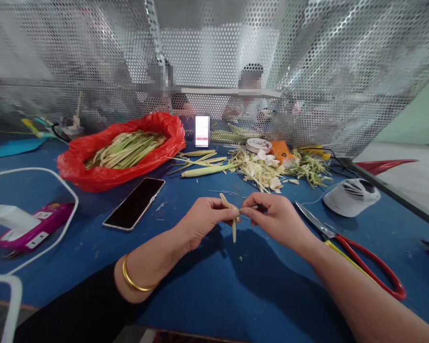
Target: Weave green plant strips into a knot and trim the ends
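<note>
My left hand (200,220) is closed in a pinch on a pale, dried leaf strip (234,232), which sticks out above and below the fingertips. Close beside it, my right hand (277,216) is also pinched, its fingertips meeting the strip's middle. Something thin seems to be between those fingers, too small to make out; a dark end shows behind them. Both hands are above the blue table (207,300). To the right lie scissors (357,257) with red and yellow handles, partly behind my right forearm, and a white spool-like bundle (352,197) with a fine strand.
A red plastic bag (128,178) of long green leaves (128,150) stands back left. Near it are a phone (135,204) and purple power strip (39,228) with a white cable. Plant scraps (259,171), stalks (207,170) and a tape roll (258,145) lie before a perforated screen (207,52); people sit behind it.
</note>
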`<state>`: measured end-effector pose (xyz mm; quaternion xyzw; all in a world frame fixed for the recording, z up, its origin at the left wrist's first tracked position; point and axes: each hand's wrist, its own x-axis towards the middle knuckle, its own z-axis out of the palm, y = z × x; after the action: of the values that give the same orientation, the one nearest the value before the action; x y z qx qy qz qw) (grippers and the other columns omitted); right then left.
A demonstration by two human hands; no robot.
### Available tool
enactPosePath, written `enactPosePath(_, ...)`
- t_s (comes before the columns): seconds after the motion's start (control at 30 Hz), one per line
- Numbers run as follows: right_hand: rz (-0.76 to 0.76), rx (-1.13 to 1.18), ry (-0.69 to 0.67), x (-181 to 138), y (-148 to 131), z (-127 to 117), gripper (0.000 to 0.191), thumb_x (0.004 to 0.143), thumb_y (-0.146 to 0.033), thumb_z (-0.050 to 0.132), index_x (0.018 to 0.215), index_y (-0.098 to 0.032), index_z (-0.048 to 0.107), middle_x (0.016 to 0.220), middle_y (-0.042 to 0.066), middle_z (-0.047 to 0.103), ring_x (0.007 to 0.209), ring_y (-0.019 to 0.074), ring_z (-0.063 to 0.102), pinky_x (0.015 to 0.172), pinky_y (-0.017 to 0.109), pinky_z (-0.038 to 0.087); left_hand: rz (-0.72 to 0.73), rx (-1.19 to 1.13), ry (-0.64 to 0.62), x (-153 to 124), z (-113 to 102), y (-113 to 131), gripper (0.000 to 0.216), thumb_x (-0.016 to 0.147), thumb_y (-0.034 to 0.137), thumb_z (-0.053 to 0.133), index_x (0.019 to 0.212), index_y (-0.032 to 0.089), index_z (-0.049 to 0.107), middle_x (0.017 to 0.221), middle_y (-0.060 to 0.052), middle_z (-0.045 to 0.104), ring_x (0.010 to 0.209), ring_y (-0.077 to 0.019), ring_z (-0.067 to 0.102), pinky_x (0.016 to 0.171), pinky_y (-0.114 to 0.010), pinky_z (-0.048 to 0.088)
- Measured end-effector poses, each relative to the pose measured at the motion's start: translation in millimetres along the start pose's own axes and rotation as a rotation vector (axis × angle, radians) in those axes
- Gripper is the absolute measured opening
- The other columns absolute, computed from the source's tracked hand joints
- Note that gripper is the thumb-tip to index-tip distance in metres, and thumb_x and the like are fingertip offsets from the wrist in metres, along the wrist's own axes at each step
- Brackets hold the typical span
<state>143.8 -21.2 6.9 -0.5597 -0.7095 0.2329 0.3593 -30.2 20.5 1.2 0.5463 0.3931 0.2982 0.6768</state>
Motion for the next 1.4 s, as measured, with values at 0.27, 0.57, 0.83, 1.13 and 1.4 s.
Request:
enactPosePath(0.27,0.117,0.247,-0.097,2.6,4.8,1.9,0.012,0.080,-0.030,0.061,0.079,-0.018,0.062,0.065,-0.001,0.062,0.057,0.0131,0.060,0.057,0.025,0.047,0.081,0.148,0.092,-0.9,2.3,0.3,0.007,0.064,0.022,0.069,0.066,0.016,0.070,0.062,-0.002,0.065,0.063,-0.0139,0.058,0.066,-0.027,0.046)
enactPosePath(0.57,-0.468,-0.305,-0.017,0.3,9.9,-3.0,0.021,0.095,-0.023,0.046,0.096,-0.020,0.067,0.087,0.006,0.065,0.075,0.0145,0.062,0.068,0.024,0.047,-0.095,-0.163,0.037,2.6,-0.3,-4.0,0.013,0.060,0.023,0.076,0.062,0.013,0.068,0.063,-0.002,0.064,0.064,-0.0128,0.059,0.072,-0.027,0.046)
enactPosePath(0.83,-0.299,-0.174,0.065,0.2,4.5,-0.6,0.015,0.088,-0.014,0.053,0.077,-0.019,0.061,0.077,0.001,0.063,0.071,0.0126,0.059,0.064,0.022,0.044,-0.082,-0.229,-0.049,5.8,-3.8,-7.2,0.024,0.061,0.030,0.081,0.075,0.013,0.073,0.075,-0.005,0.069,0.076,-0.0150,0.063,0.080,-0.028,0.047)
enactPosePath(1.13,-0.024,-0.038,0.005,0.9,4.2,5.5,0.013,0.084,-0.022,0.054,0.074,-0.019,0.061,0.062,-0.002,0.060,0.054,0.0113,0.056,0.052,0.022,0.039,-0.059,-0.132,0.022,5.4,-1.2,-7.7,0.028,0.059,0.033,0.083,0.075,0.013,0.073,0.074,-0.006,0.069,0.072,-0.0143,0.062,0.076,-0.028,0.048)
enactPosePath(1.4,0.319,0.429,-0.022,2.4,5.6,13.3,0.021,0.076,-0.034,0.063,0.064,-0.017,0.059,0.054,-0.004,0.055,0.046,0.0090,0.052,0.052,0.024,0.039,0.045,0.088,0.140,2.8,3.9,-8.2,0.020,0.063,0.030,0.076,0.076,0.014,0.073,0.073,-0.004,0.070,0.070,-0.0142,0.061,0.070,-0.026,0.046)
